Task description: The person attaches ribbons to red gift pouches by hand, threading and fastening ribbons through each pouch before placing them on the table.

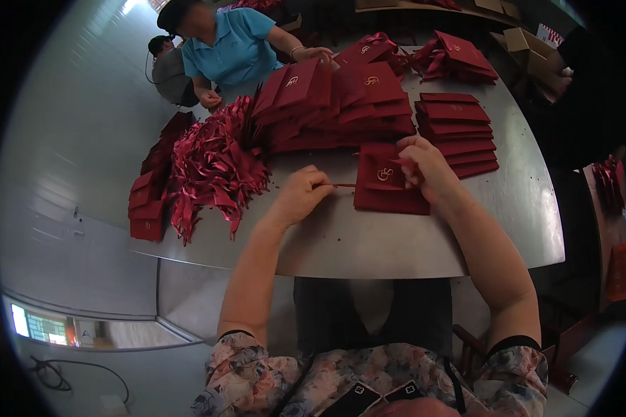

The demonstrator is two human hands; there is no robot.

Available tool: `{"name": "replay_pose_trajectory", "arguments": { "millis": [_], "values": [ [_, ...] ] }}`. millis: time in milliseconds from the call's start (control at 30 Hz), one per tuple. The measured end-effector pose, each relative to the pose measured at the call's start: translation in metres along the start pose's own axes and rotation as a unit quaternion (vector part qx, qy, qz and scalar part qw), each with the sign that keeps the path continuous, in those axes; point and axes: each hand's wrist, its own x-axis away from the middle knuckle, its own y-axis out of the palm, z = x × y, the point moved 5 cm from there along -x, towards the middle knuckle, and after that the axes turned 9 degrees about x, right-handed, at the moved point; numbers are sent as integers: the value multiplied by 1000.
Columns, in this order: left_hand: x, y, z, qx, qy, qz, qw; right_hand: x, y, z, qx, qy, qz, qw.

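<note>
A flat dark red gift bag with a gold monogram lies in front of me on the metal table. My left hand is closed, thumb and forefinger pinching a thin red ribbon that runs to the bag's left edge. Over the bag's upper right side, my right hand is curled with a red strip between its fingers; whether this is ribbon or part of the bag is hard to tell. To the left of my left hand is a large heap of loose red ribbons.
Stacked red bags rise behind the bag, with another stack at right and more at far left. Across the table a person in a blue shirt touches the pile. Cardboard boxes stand back right.
</note>
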Motion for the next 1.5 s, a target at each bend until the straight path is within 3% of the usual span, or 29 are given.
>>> {"name": "replay_pose_trajectory", "arguments": {
  "millis": [100,167,267,500,567,733,900,967,1133,1167,1333,1367,1400,1467,1500],
  "values": [
    [-14,-4,-4,-37,33,48,998,1,5,-1,46,-5,-35,998],
    [-36,0,-2,-60,165,58,983,-3,1,3,24,-7,-48,999],
    [-56,11,0,-10,105,-1,994,-3,0,3,-11,-4,-42,999],
    [-60,24,-5,10,118,13,993,0,3,1,-22,9,4,1000],
    [-58,25,-6,130,80,1,988,1,2,2,-23,10,3,1000],
    [-50,18,-9,126,43,-15,991,2,0,3,-48,32,52,997],
    [-24,-4,-23,61,57,-25,996,-4,5,12,-64,45,-18,997],
    [-8,-22,-30,3,100,20,995,-2,9,9,-57,40,-12,997],
    [49,-87,-90,-49,9,173,984,-2,9,12,-32,52,-10,998],
    [61,-95,-97,-50,29,205,977,-3,9,14,-10,40,-21,999],
    [67,-84,-82,-95,83,240,963,0,25,17,122,-23,-69,990],
    [67,-84,-82,-105,88,236,962,2,30,14,252,-150,-40,955],
    [66,-83,-82,-115,94,230,962,11,37,9,371,-274,-8,887],
    [66,-83,-77,-129,113,236,957,33,64,-3,437,-281,-29,854],
    [67,-82,-75,-146,120,231,955,46,83,-6,516,-386,-50,763]
  ]
}}
